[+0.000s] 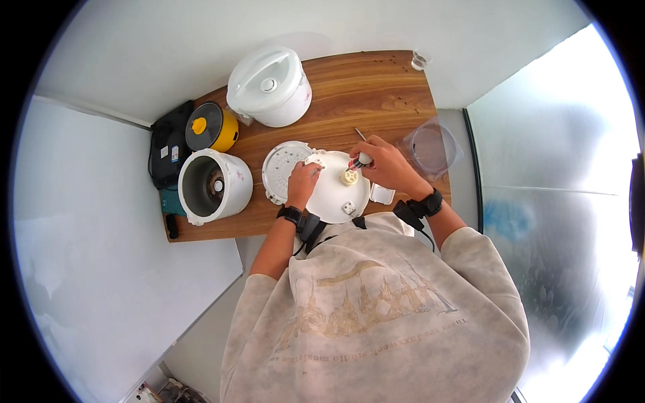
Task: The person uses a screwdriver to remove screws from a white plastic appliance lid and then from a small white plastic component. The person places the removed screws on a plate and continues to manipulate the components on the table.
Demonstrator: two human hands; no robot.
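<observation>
A white round lid (329, 201), underside up, lies in front of me on the wooden table. My right hand (384, 161) grips a short screwdriver (363, 160), its tip down at a cream round knob-like part (349, 177) on the lid. At the lid's far left edge, my left hand (302, 183) is closed in a pinch beside a small white piece (314, 160); what its fingertips hold is too small to make out. A little white block (349, 207) sits near the lid's front. Partly behind my left hand is a round perforated disc (282, 164).
Left stand a white rice cooker body (235, 185), a yellow pot (225, 134) and a black case (168, 148). A lidded white cooker (275, 87) is farther back. On the right are a clear tub (433, 149), a white bracket (382, 194), loose screws (406, 104) and a clear cup (419, 61).
</observation>
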